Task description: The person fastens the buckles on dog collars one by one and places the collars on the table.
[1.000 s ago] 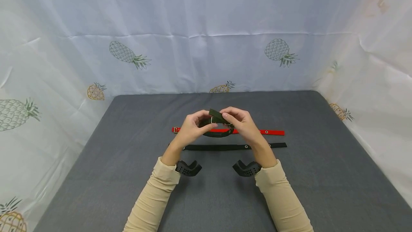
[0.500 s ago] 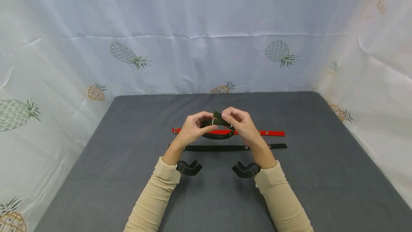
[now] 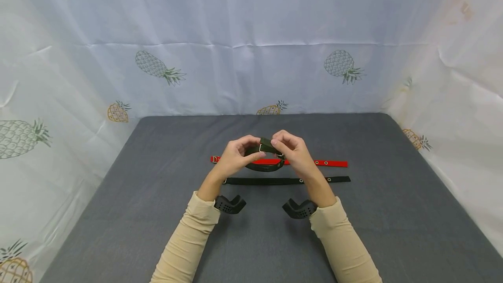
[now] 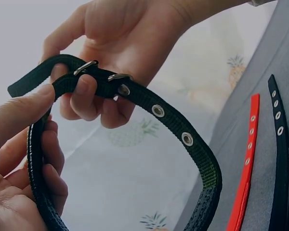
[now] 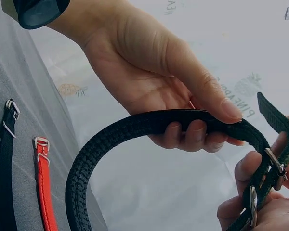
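Note:
A dark green dog collar (image 3: 264, 167), bent into a loop, is held above the table between both hands. My left hand (image 3: 237, 154) grips its padded band (image 5: 149, 124), thumb on one side and curled fingers on the other. My right hand (image 3: 294, 152) pinches the collar at the metal buckle (image 4: 85, 67), seen in the left wrist view. The free end (image 4: 29, 85) passes through the buckle and sticks out beyond it. Metal eyelets (image 4: 158, 110) run along the strap. Part of the buckle is hidden behind my right fingers in the right wrist view.
On the grey table (image 3: 251, 239), a red collar (image 3: 333, 163) lies stretched out behind a black collar (image 3: 267, 181), roughly parallel. White pineapple-print curtains (image 3: 251, 77) stand behind the table and at both sides. Each wrist wears a black mount (image 3: 230, 205).
The collar's free end has shifted slightly right and down toward my right hand, and less of it shows above the loop. Both hands keep their hold and have barely moved.

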